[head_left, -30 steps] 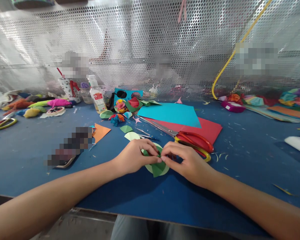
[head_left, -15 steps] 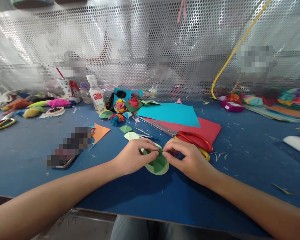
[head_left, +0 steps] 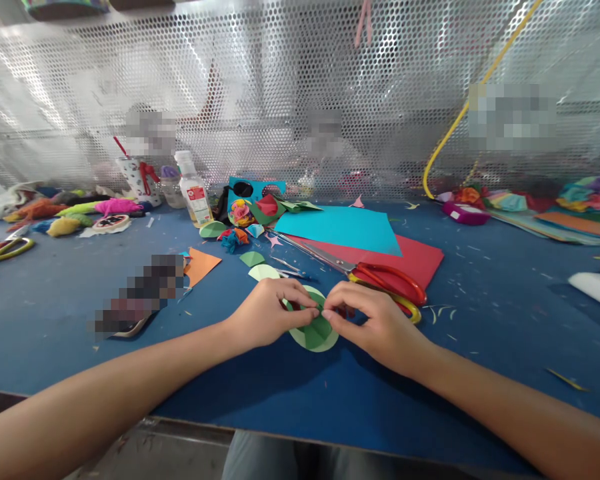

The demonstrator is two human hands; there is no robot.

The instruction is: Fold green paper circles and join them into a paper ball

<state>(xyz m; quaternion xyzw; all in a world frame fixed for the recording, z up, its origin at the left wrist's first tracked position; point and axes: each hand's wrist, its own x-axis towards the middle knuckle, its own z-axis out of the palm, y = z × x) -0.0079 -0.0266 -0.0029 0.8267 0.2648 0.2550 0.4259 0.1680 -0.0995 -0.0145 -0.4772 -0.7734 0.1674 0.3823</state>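
Near the table's front edge, a darker green paper piece [head_left: 316,331] with fold creases lies over a pale green paper circle [head_left: 323,346]. My left hand [head_left: 280,307] reaches in from the left, thumb and fingers pinched on the darker green paper. From the other side my right hand [head_left: 367,317] has its thumb and forefinger closed at the paper's upper right edge; what sits between those fingertips is hidden. Just behind my right hand lie large scissors [head_left: 390,283] with red and yellow handles. Beyond my left hand are a pale green folded paper [head_left: 263,272] and a green paper wedge [head_left: 252,258].
Blue and red paper sheets [head_left: 340,227] lie behind the scissors. A phone [head_left: 140,297] rests at left beside an orange paper piece [head_left: 203,265]. A glue bottle [head_left: 194,190] stands at the back. A perforated metal screen [head_left: 280,87] closes off the far side.
Both hands stay nearly in place over the green paper. The fingertips shift very slightly, and a little more of the darker green paper shows between them.
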